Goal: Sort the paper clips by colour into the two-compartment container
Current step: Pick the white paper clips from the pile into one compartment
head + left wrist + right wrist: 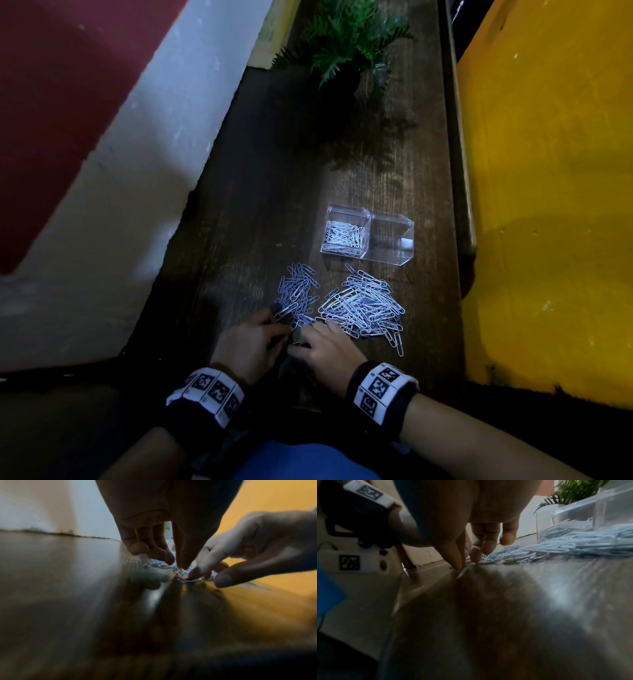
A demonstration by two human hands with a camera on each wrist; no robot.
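Paper clips, loose, two heaps on dark wooden table (260, 212): smaller blue heap (297, 294) and larger mixed white-and-blue heap (366, 308), side by side, the larger at 3 o'clock of the smaller.

Two-compartment container (368, 234), clear plastic, at 12 o'clock of the larger heap, near but apart. Its left compartment holds white clips (344, 237); its right compartment shows none.

Left hand (249, 346), at 6 o'clock of the smaller heap: fingers pointing down, tips at the heap's near edge; whether they pinch a clip cannot be told.

Right hand (330, 353), just beside the left hand at its 3 o'clock: a fingertip (194, 573) presses a blue clip (189, 580) on the table; thumb apart from it.

Marker-printed wristbands on both wrists.

Green fern-like plant (346, 41), at 12 o'clock, far end of table. Yellow surface (548, 205) at 3 o'clock; white and red wall (120, 154) at 9 o'clock.
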